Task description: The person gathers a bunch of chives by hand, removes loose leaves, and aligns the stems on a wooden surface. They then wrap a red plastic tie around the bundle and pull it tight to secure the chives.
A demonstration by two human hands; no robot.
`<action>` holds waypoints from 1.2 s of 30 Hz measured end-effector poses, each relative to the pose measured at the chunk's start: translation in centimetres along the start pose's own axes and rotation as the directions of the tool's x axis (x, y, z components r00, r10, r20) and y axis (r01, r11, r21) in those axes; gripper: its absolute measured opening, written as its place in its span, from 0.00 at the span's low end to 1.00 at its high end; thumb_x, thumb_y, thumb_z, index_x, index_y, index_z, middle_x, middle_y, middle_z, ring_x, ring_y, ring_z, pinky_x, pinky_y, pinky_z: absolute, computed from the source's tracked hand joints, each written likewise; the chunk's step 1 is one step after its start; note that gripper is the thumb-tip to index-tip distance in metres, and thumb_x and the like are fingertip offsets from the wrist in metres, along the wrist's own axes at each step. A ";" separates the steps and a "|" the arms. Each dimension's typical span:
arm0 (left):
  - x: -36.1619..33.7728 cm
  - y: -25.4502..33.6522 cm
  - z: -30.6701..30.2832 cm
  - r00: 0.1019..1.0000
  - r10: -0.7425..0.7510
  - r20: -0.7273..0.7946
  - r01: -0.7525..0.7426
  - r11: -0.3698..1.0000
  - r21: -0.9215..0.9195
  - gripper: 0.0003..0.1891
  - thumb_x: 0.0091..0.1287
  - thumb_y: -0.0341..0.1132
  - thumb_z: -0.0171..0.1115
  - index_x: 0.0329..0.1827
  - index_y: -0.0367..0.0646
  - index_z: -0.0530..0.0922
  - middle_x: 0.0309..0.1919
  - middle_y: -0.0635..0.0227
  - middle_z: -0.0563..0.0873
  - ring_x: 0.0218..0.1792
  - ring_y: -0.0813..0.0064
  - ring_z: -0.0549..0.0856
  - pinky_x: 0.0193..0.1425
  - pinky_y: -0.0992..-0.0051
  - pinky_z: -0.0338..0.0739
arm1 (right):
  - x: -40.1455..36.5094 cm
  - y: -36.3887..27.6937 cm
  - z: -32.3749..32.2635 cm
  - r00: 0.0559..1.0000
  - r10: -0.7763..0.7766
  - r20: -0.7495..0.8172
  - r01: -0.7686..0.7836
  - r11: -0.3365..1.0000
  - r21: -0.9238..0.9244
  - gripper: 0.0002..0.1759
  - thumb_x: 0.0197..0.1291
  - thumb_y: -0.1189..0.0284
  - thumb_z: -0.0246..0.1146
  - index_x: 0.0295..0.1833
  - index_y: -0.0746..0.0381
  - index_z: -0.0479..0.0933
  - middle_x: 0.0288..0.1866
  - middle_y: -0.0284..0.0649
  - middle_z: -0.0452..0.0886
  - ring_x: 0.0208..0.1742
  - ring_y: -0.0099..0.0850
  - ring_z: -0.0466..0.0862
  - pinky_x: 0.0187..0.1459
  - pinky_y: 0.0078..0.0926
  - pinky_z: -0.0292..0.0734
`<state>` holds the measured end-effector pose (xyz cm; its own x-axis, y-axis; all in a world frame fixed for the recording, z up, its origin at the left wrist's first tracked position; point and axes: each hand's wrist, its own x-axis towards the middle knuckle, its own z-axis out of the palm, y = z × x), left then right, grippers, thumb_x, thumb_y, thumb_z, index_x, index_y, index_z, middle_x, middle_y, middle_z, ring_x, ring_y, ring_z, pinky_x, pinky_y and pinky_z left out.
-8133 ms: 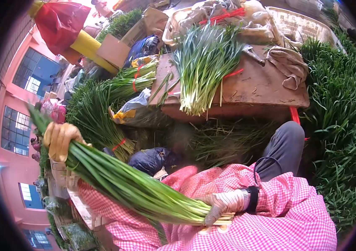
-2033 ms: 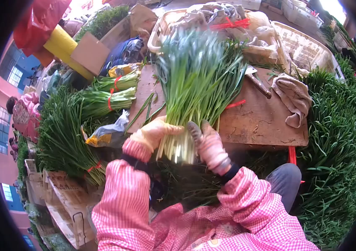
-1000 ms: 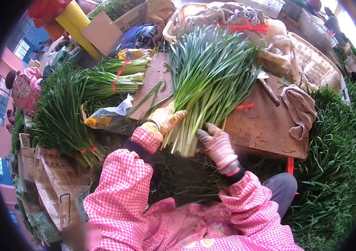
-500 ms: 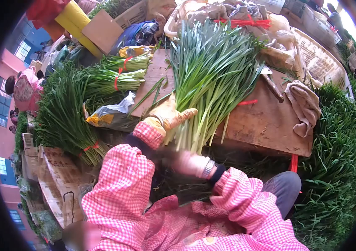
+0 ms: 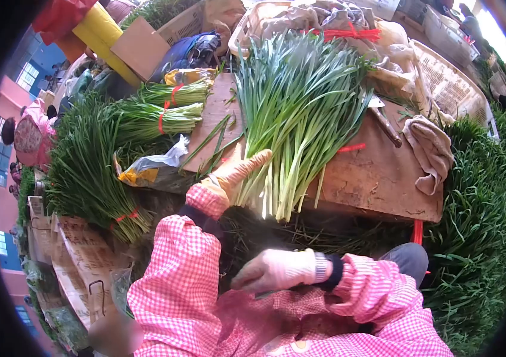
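Observation:
A big loose bunch of long green leafy stalks (image 5: 300, 113) lies on a brown board (image 5: 378, 178), its pale cut ends towards me over the near edge. My left hand (image 5: 238, 169), in a tan glove, grips the left side of the bunch near those ends; its thumb lies across the stalks and some fingers are hidden. My right hand (image 5: 279, 269), in a pale glove, is over my lap, below the board and apart from the bunch. Its fingers are curled together, and what they hold, if anything, is hidden.
Tied bunches (image 5: 172, 118) with red bands lie to the left. A knife (image 5: 385, 122) and a grey cloth (image 5: 430, 152) rest on the board's right part. Red ties (image 5: 348, 34) lie behind the bunch. Tall greens (image 5: 479, 220) stand at the right. A person in pink (image 5: 35, 134) is far left.
My right hand has moved down, away from the cut ends, to over my lap. My left hand stays at the bunch, its thumb slightly shifted. The view has moved a little.

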<state>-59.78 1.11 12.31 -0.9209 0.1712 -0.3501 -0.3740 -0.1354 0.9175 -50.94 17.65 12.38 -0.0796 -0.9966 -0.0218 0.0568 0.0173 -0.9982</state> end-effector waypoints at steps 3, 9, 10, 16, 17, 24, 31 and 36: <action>2.7 -3.0 -3.8 0.997 -0.062 -0.039 0.060 0.997 -0.052 0.32 0.63 0.51 0.61 0.66 0.45 0.65 0.59 0.67 0.74 0.60 0.73 0.70 0.67 0.74 0.58 | -2.5 0.7 -0.9 0.997 -0.024 -0.070 0.011 0.984 -0.180 0.16 0.59 0.65 0.59 0.49 0.63 0.78 0.42 0.45 0.82 0.43 0.38 0.82 0.46 0.29 0.76; 0.1 -1.5 -7.8 0.934 -0.269 -0.234 0.240 0.960 -0.144 0.19 0.63 0.49 0.59 0.48 0.43 0.77 0.42 0.65 0.82 0.39 0.73 0.81 0.48 0.72 0.72 | -7.6 3.4 -0.2 0.990 0.131 -0.057 -0.136 0.986 -0.096 0.16 0.59 0.65 0.60 0.49 0.64 0.79 0.42 0.42 0.83 0.42 0.33 0.83 0.46 0.28 0.77; -0.6 -1.1 -8.1 0.941 -0.261 -0.216 0.231 0.961 -0.152 0.17 0.62 0.47 0.60 0.45 0.43 0.78 0.39 0.65 0.83 0.36 0.73 0.82 0.43 0.72 0.74 | -8.2 4.1 -0.3 0.991 0.116 -0.071 -0.120 0.991 -0.060 0.16 0.61 0.65 0.61 0.50 0.63 0.79 0.42 0.39 0.84 0.42 0.28 0.83 0.47 0.25 0.77; -0.6 -3.8 -8.4 0.825 -0.339 -0.453 0.374 0.927 -0.012 0.08 0.61 0.36 0.56 0.33 0.39 0.76 0.23 0.62 0.83 0.15 0.70 0.80 0.15 0.72 0.74 | -9.6 0.2 -1.9 0.705 0.560 -0.436 -0.389 0.818 0.423 0.13 0.60 0.65 0.61 0.45 0.62 0.80 0.30 0.32 0.81 0.32 0.18 0.78 0.36 0.18 0.74; -0.4 -4.5 -8.2 0.849 -0.307 -0.431 0.341 0.940 0.000 0.08 0.62 0.36 0.56 0.33 0.40 0.76 0.24 0.61 0.84 0.17 0.69 0.81 0.17 0.70 0.75 | -9.6 -0.2 -2.8 0.611 0.559 -0.561 -0.340 0.825 0.451 0.11 0.60 0.65 0.62 0.43 0.61 0.81 0.28 0.32 0.81 0.30 0.18 0.78 0.33 0.18 0.73; 3.3 -8.3 -8.0 0.795 -0.363 -0.487 0.189 0.910 -0.369 0.07 0.66 0.36 0.54 0.41 0.43 0.72 0.28 0.60 0.83 0.19 0.69 0.81 0.16 0.72 0.72 | -12.8 5.8 -11.8 -0.089 0.440 -0.894 0.323 0.862 0.392 0.12 0.63 0.70 0.59 0.50 0.60 0.73 0.34 0.38 0.80 0.31 0.27 0.80 0.29 0.24 0.76; 3.5 -9.0 -8.2 0.856 -0.254 -0.451 0.034 0.897 -0.440 0.05 0.66 0.32 0.58 0.42 0.44 0.73 0.25 0.64 0.82 0.18 0.74 0.80 0.15 0.76 0.71 | -12.2 7.9 -17.0 -0.046 0.374 -0.926 0.532 0.794 0.294 0.14 0.61 0.74 0.60 0.52 0.61 0.72 0.35 0.38 0.80 0.29 0.30 0.81 0.30 0.26 0.78; 4.4 -8.9 -8.6 0.866 -0.167 -0.471 -0.003 0.941 -0.338 0.06 0.66 0.34 0.58 0.42 0.41 0.76 0.27 0.64 0.83 0.20 0.74 0.81 0.17 0.76 0.73 | -12.1 7.6 -16.5 -0.130 0.267 -0.955 0.134 0.959 0.250 0.04 0.55 0.72 0.64 0.35 0.61 0.78 0.21 0.33 0.77 0.16 0.21 0.74 0.18 0.18 0.68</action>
<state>-61.45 -5.28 0.96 -0.7868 -0.2889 -0.5454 -0.3867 -0.4580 0.8004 -66.02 31.15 4.18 -0.9250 0.2109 -0.3162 0.2923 -0.1370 -0.9465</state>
